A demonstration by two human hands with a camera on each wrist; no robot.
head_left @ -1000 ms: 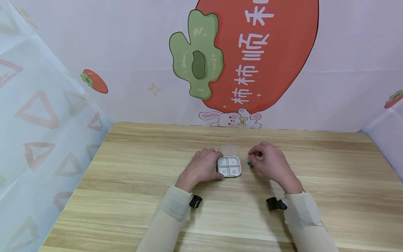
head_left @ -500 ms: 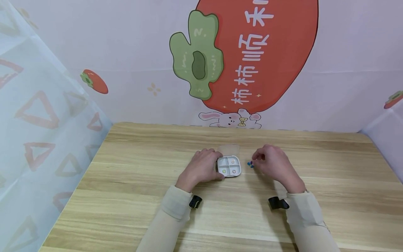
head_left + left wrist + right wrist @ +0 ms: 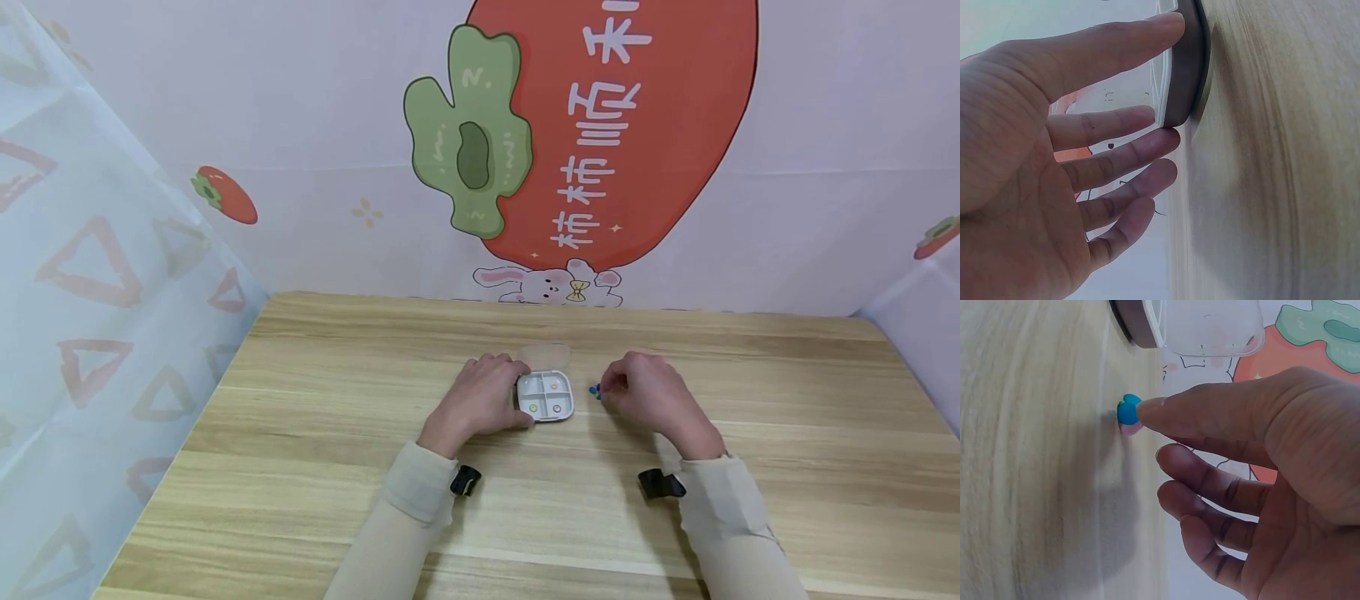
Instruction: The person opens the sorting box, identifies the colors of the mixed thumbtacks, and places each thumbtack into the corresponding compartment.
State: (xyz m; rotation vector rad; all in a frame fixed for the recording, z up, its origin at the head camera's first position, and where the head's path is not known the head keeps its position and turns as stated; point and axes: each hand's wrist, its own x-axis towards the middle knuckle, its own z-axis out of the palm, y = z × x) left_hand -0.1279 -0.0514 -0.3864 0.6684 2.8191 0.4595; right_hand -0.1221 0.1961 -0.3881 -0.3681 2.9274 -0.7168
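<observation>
A small white pill box (image 3: 545, 408) with four-way dividers stands open on the table, its clear lid (image 3: 545, 356) folded back. My left hand (image 3: 486, 396) grips the box's left side between thumb and index finger; the left wrist view shows the thumb (image 3: 1116, 50) on its rim and the other fingers loosely spread. Small round pieces (image 3: 555, 386) show in the compartments. Right of the box lies a little cluster of blue and other coloured beads (image 3: 594, 390). My right hand (image 3: 648, 396) pinches at the cluster, its thumb tip at a blue bead (image 3: 1128, 410); its index fingertip is hidden.
The wood-grain table (image 3: 300, 500) reaches back to a printed cloth backdrop (image 3: 322, 125). Another patterned cloth (image 3: 97, 333) hangs along the left side. Black camera mounts (image 3: 660, 484) sit at both wrists.
My right hand drew back slightly to the right from the beads, then its fingertips came down at the cluster's right side. The left hand and the pill box have stayed in place.
</observation>
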